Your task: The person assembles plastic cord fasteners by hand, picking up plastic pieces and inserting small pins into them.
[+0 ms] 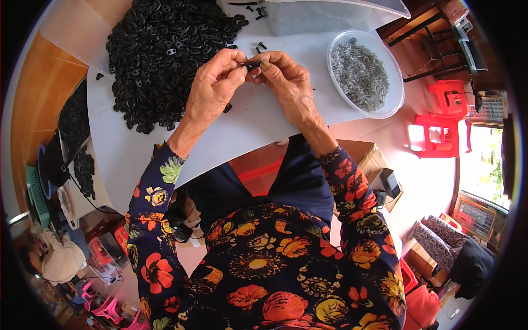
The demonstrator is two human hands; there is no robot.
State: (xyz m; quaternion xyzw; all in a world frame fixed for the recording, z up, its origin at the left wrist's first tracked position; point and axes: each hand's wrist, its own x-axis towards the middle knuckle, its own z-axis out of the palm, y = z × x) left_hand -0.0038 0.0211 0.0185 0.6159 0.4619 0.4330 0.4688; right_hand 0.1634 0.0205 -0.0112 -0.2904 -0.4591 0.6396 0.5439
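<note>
Both my hands meet above the white table point(236, 135), fingertips pinched together. A small black plastic piece point(252, 65) sits between them, mostly hidden by the fingers. My left hand point(214, 85) grips it from the left with thumb and fingers closed. From the other side, my right hand point(289, 82) pinches it too. Left of my hands rises a large heap of small black oval pieces with two holes point(165, 60). To the right stands a round clear tub point(397, 99) of small transparent plastic parts point(360, 74).
A translucent bin point(319, 19) stands at the table's far side, with a few loose black bits point(261, 47) before it. Red stools point(437, 135) are on the floor to the right. A cardboard box point(374, 162) sits below the table edge. Another person point(63, 256) is at lower left.
</note>
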